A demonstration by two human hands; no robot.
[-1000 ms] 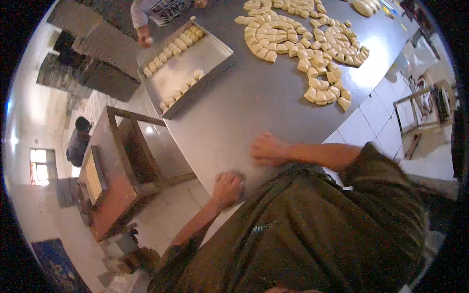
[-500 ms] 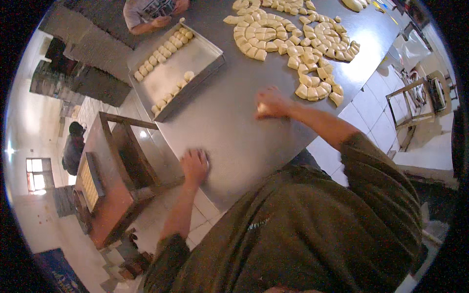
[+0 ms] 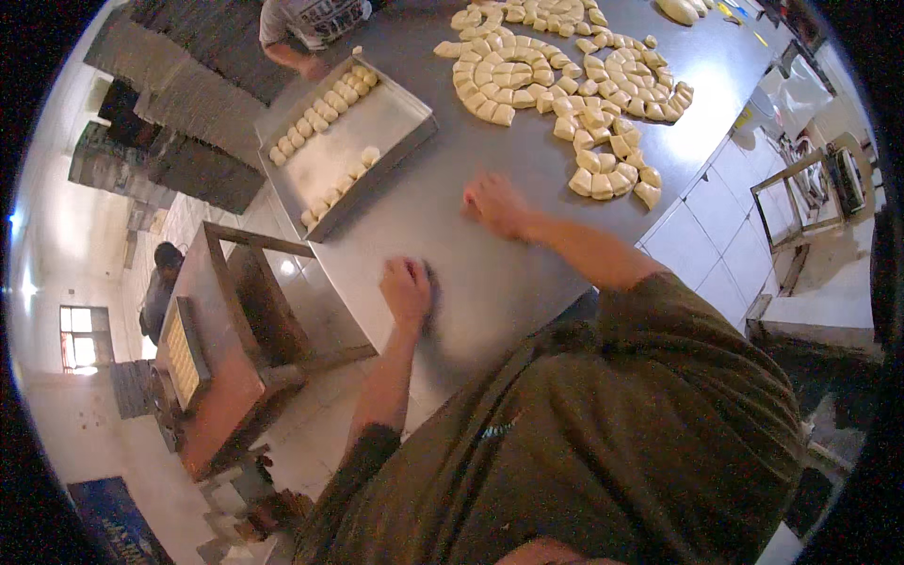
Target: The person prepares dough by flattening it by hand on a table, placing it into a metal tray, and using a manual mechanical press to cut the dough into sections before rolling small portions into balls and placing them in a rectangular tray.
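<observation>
My left hand (image 3: 407,290) rests low on the steel table (image 3: 490,282) with its fingers curled downward. Whatever lies beneath that palm is hidden. Farther off and to the right, my right hand (image 3: 497,204) is closed too, knuckles up, against the tabletop; its contents do not show. Beyond my right hand lie cut dough pieces (image 3: 603,174), arranged in curved rows and coils. Ahead and left, a shallow metal tray (image 3: 325,169) holds round dough balls (image 3: 315,118) in one full row and a shorter row along its near side.
Across the table a person's arm (image 3: 306,64) reaches beside the tray. A wooden table (image 3: 235,377) with another filled tray (image 3: 179,353) stands left, and a second person (image 3: 162,287) is behind it. Larger dough lumps (image 3: 680,9) lie at the far right.
My left hand has moved up and right across the table, and my right hand slightly left. Both stay curled. The other person's hand has come lower, beside the tray.
</observation>
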